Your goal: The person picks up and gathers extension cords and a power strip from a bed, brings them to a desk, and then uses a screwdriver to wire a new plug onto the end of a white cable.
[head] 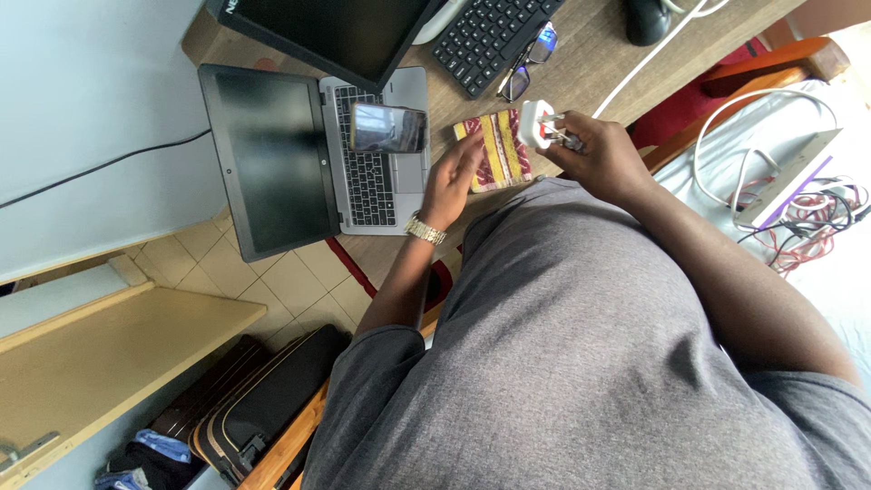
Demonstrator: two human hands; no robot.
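Glossy white plastic plug (pixel 535 122), patterned cloth pouch (pixel 494 150), matt wooden desk (pixel 581 68), metal wristwatch (pixel 424 230)

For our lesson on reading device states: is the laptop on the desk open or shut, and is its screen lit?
Open: the laptop's lid is raised off the keyboard, with a phone lying across the keys. The screen is dark, showing nothing.

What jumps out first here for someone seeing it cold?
The right hand holding a white plug adapter up over the wooden desk. Beside it, the left hand rests against a red and yellow patterned pouch. Further left, a phone lies on the open laptop keyboard.
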